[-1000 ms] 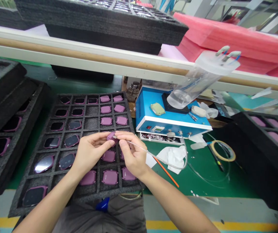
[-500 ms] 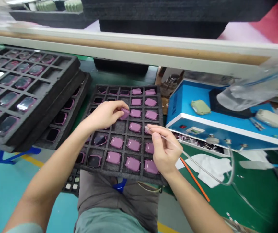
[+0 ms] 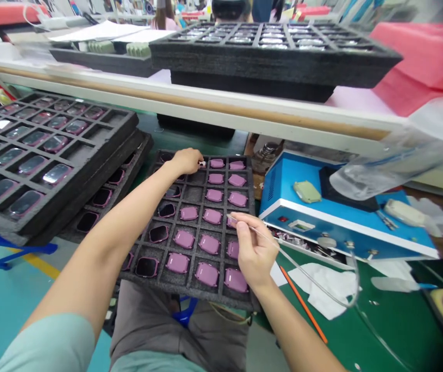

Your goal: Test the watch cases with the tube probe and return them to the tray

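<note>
A green bench (image 3: 399, 315) holds a dark tray (image 3: 196, 194) at its near edge; rightward, a blue box (image 3: 345, 214), white tissue (image 3: 328, 289) and orange stick (image 3: 303, 305). Above, a shelf (image 3: 206, 111) bears black trays (image 3: 275, 72).

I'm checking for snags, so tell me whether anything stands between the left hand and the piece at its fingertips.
Nothing visible: the left hand reaches the piece over the foam tray; the clear tube, in the right hand, lies apart.

Pale teal short sleeve (image 3: 51, 343) at eight o'clock, ending above the elbow; similar teal shirt (image 3: 155, 362) toward seven; creased grey trousers (image 3: 149, 320) beyond it; left hand (image 3: 188, 161) and right hand (image 3: 258, 250) bare.
</note>
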Motion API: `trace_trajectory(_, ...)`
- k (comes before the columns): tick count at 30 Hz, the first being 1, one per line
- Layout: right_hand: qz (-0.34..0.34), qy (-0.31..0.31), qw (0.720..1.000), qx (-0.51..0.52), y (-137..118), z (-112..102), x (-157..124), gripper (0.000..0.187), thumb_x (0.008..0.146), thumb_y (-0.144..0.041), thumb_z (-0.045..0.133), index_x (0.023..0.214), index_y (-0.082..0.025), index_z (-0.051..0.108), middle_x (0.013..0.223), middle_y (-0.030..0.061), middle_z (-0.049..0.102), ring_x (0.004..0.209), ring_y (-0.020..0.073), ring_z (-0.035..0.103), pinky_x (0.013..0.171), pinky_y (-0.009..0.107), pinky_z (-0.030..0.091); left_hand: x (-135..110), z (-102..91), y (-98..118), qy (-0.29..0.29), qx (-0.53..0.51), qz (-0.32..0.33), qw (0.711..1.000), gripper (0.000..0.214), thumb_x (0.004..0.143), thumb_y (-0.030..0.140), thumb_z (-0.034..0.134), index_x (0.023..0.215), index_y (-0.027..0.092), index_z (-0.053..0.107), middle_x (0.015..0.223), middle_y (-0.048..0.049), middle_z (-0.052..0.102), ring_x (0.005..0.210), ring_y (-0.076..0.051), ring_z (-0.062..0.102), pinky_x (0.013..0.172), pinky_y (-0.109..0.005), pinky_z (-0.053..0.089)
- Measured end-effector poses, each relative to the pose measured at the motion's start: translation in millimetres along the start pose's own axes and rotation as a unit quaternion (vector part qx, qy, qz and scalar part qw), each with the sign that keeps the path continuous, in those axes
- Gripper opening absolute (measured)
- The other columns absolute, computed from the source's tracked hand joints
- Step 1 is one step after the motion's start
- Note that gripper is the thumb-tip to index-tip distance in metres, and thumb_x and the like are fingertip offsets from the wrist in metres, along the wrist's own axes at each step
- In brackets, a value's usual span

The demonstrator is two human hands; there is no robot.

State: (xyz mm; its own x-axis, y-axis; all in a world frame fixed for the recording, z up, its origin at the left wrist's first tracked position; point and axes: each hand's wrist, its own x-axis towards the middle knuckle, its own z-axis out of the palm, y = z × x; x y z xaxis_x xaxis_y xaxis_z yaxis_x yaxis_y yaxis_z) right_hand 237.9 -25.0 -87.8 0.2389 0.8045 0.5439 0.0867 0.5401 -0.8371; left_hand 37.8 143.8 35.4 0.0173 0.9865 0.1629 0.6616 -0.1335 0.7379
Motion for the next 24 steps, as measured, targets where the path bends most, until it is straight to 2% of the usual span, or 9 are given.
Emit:
trace_trajectory(3, 0.014, 0.012, 1.000, 0.004, -3, 2, 3, 0.016, 0.101, -0.031, 0.065, 0.102, -0.022, 0.079, 0.101, 0.0068, 0.081, 0.093, 0.0205, 0.079, 0.084, 0.034, 0.067, 8, 5.4, -1, 0.003, 0.058, 0.038, 0.998, 0.009, 0.080, 0.013, 0.068, 0.074, 0.012, 0.075, 0.104, -0.0025, 0.084, 0.123, -0.017, 0.071, 0.111, -0.017, 0.042)
trace_trajectory(6, 0.035, 0.021, 0.999, 0.016, -7, 3, 4, 0.016, 0.101, -0.031, 0.066, 0.104, -0.021, 0.078, 0.100, 0.0063, 0.081, 0.089, 0.0190, 0.080, 0.083, 0.032, 0.067, -10, 7.3, 1, 0.006, 0.069, 0.066, 0.995, 0.021, 0.089, 0.023, 0.062, 0.091, 0.010, 0.078, 0.111, -0.0036, 0.083, 0.124, -0.013, 0.068, 0.112, -0.016, 0.039)
trace_trajectory(8, 0.035, 0.028, 0.999, 0.016, -8, 4, 3, 0.016, 0.101, -0.030, 0.065, 0.103, -0.021, 0.078, 0.100, 0.0065, 0.081, 0.089, 0.0191, 0.080, 0.082, 0.032, 0.067, -36, 10.6, 6, -0.007, 0.060, 0.076, 0.995, 0.028, 0.092, 0.025, 0.059, 0.103, 0.010, 0.079, 0.107, -0.0037, 0.083, 0.116, -0.015, 0.072, 0.107, -0.019, 0.045)
trace_trajectory(11, 0.012, 0.030, 0.999, 0.021, -9, 5, 2, 0.015, 0.102, -0.028, 0.064, 0.102, -0.022, 0.078, 0.101, 0.0071, 0.080, 0.094, 0.0197, 0.079, 0.085, 0.034, 0.067, -89, 21.0, 10, -0.043, 0.020, 0.068, 0.997, 0.025, 0.090, 0.024, 0.065, 0.104, 0.010, 0.079, 0.094, -0.0052, 0.084, 0.090, -0.016, 0.077, 0.085, -0.022, 0.057)
trace_trajectory(14, -0.015, 0.020, 0.999, 0.035, -7, 5, 0, 0.014, 0.103, -0.026, 0.063, 0.104, -0.023, 0.076, 0.106, 0.0074, 0.079, 0.102, 0.0213, 0.077, 0.089, 0.037, 0.066, -139, 33.9, 8, -0.061, -0.131, 0.014, 0.989, 0.026, 0.081, 0.025, 0.076, 0.104, 0.011, 0.077, 0.091, -0.0081, 0.082, 0.077, -0.017, 0.076, 0.074, -0.026, 0.060)
trace_trajectory(16, -0.024, 0.015, 0.999, 0.042, -6, 5, -1, 0.013, 0.103, -0.024, 0.062, 0.105, -0.024, 0.075, 0.108, 0.0070, 0.079, 0.106, 0.0218, 0.077, 0.092, 0.039, 0.066, -158, 42.4, 5, -0.056, -0.228, -0.022, 0.972, 0.028, 0.077, 0.027, 0.081, 0.100, 0.013, 0.075, 0.088, -0.0070, 0.080, 0.073, -0.017, 0.074, 0.070, -0.026, 0.060)
trace_trajectory(19, -0.032, 0.005, 0.998, 0.052, -5, 4, -2, 0.014, 0.103, -0.022, 0.062, 0.106, -0.025, 0.075, 0.108, 0.0061, 0.079, 0.108, 0.0217, 0.077, 0.095, 0.039, 0.065, -167, 53.3, 2, -0.044, -0.284, -0.043, 0.957, 0.028, 0.073, 0.028, 0.083, 0.095, 0.014, 0.073, 0.083, -0.0044, 0.077, 0.070, -0.015, 0.071, 0.066, -0.024, 0.057)
trace_trajectory(24, -0.040, -0.008, 0.998, 0.056, -4, 4, 0, 0.017, 0.103, -0.019, 0.062, 0.110, -0.027, 0.076, 0.109, 0.0056, 0.079, 0.110, 0.0216, 0.078, 0.095, 0.039, 0.066, -164, 60.8, 0, -0.062, -0.303, -0.049, 0.950, 0.029, 0.073, 0.028, 0.084, 0.096, 0.013, 0.074, 0.086, -0.0051, 0.077, 0.074, -0.015, 0.071, 0.069, -0.024, 0.058)
